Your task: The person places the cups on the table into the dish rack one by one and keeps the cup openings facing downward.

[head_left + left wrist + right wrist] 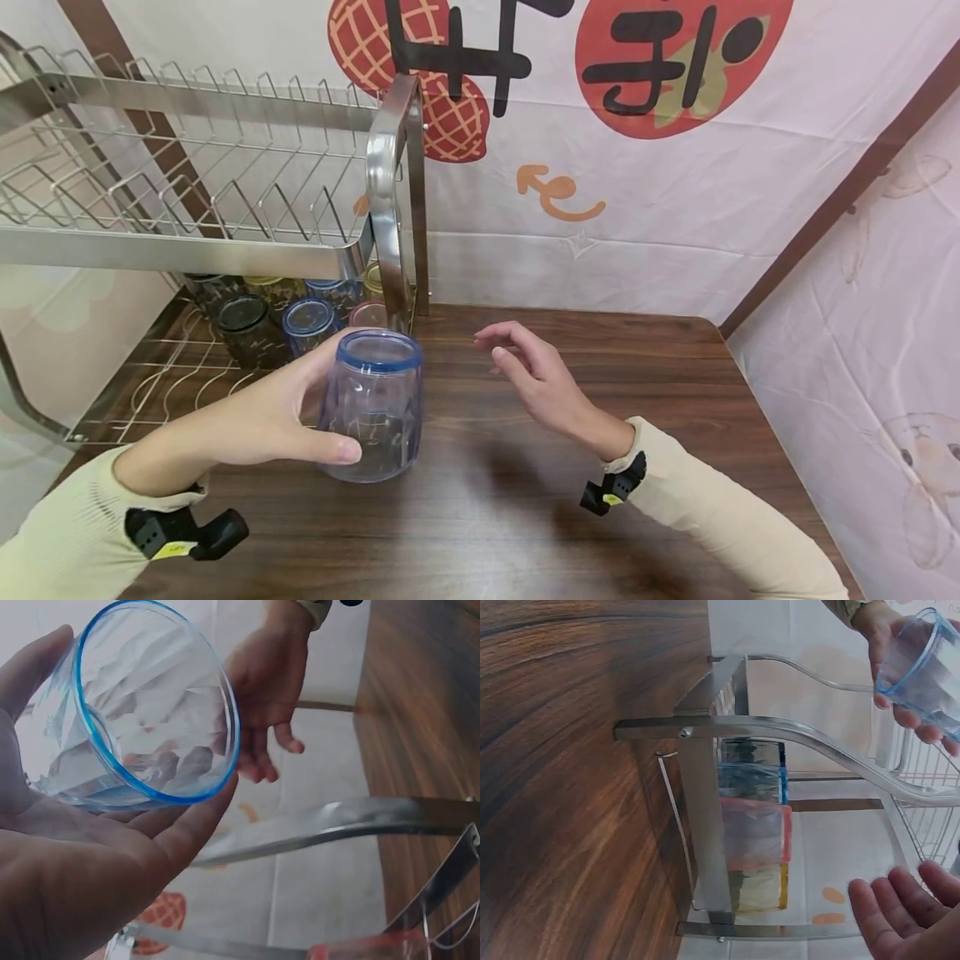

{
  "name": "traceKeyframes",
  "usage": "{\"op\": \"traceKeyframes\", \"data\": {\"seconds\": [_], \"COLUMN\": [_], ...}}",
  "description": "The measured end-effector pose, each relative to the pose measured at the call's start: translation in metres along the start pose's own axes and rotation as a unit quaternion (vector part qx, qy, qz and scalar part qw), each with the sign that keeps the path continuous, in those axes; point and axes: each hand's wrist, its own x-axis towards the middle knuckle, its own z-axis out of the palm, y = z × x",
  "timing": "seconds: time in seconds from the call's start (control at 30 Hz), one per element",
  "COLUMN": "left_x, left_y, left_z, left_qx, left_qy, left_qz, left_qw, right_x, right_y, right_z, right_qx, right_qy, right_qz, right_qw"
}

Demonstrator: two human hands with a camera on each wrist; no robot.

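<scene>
My left hand [262, 421] grips a clear plastic cup [382, 417] with a blue rim, thumb across its near side and the other fingers behind it. Held above the table, the cup has its blue rim uppermost in the head view. Through the round mouth of the cup [154, 712], the left wrist view shows the inside with nothing in it. To the right of the cup, my right hand [536, 379] hovers over the table, fingers loosely bent and touching nothing. The fingers [907, 900] of that hand spread near the rack in the right wrist view.
A two-tier metal dish rack [187, 250] stands at the left. On its lower level sit several cups, among them a black one [247, 329], a blue-rimmed one [309, 321] and a pink one [367, 315]. The wood-grain table [600, 467] meets a printed fabric wall [660, 217].
</scene>
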Motion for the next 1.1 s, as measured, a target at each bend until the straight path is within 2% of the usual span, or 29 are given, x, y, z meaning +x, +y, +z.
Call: {"op": "traceKeyframes", "data": {"seconds": [0.13,0.4,0.57,0.83,0.93,1.0,1.1], "left_x": [-0.010,-0.028,-0.039,-0.054,-0.061,-0.065,-0.069], "left_y": [0.003,0.001,0.001,-0.003,-0.006,-0.007,-0.008], "left_z": [-0.006,-0.021,-0.029,-0.043,-0.047,-0.048,-0.051], "left_qx": [0.021,0.034,0.061,0.067,0.073,0.093,0.121], "left_qy": [0.014,0.026,0.048,0.070,0.085,0.100,0.117], "left_qz": [-0.007,0.001,-0.009,-0.011,-0.019,-0.025,-0.028], "left_qw": [0.9997,0.9991,0.9969,0.9952,0.9935,0.9903,0.9853], "right_x": [0.003,0.006,0.007,0.010,0.011,0.012,0.015], "right_y": [-0.001,0.006,0.008,0.009,0.010,0.010,0.012], "right_z": [0.004,0.020,0.034,0.056,0.064,0.068,0.072], "right_qx": [-0.002,-0.051,-0.073,-0.058,-0.056,-0.058,-0.064], "right_qy": [-0.020,-0.055,-0.089,-0.133,-0.160,-0.172,-0.171], "right_qz": [0.020,0.019,0.022,0.023,0.028,0.027,0.018], "right_qw": [0.9996,0.9970,0.9931,0.9891,0.9852,0.9831,0.9831]}}
